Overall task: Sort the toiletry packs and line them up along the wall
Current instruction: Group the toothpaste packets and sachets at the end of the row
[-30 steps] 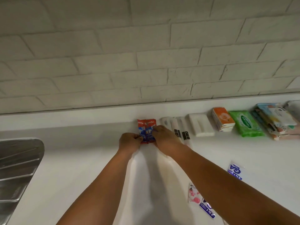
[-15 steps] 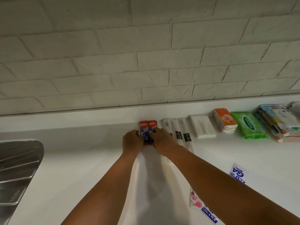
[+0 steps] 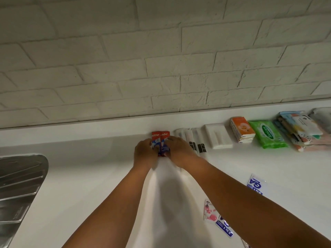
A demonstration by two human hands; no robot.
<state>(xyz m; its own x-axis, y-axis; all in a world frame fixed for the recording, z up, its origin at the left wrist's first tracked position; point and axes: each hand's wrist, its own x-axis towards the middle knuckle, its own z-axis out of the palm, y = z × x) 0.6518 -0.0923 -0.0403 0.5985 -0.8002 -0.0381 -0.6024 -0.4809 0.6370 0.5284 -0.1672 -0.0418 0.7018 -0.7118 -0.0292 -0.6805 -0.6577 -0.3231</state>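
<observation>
Two red and blue toothpaste boxes (image 3: 160,136) lie side by side against the white wall ledge. My left hand (image 3: 144,153) presses their left side and my right hand (image 3: 176,147) their right side, fingers curled around them. To the right along the wall lie white toothbrush packs (image 3: 192,138), a white soap pack (image 3: 217,136), an orange tissue pack (image 3: 242,129), a green wipes pack (image 3: 267,134) and a stack of colourful packs (image 3: 300,130).
A steel sink drainer (image 3: 19,187) sits at the left edge. Loose sachets lie on the white counter (image 3: 86,176) at the lower right: a blue and white one (image 3: 255,185), a pink one (image 3: 210,211) and another blue one (image 3: 224,228).
Both hands slid the toothpaste boxes back against the wall and squared them side by side. The view shifted slightly left.
</observation>
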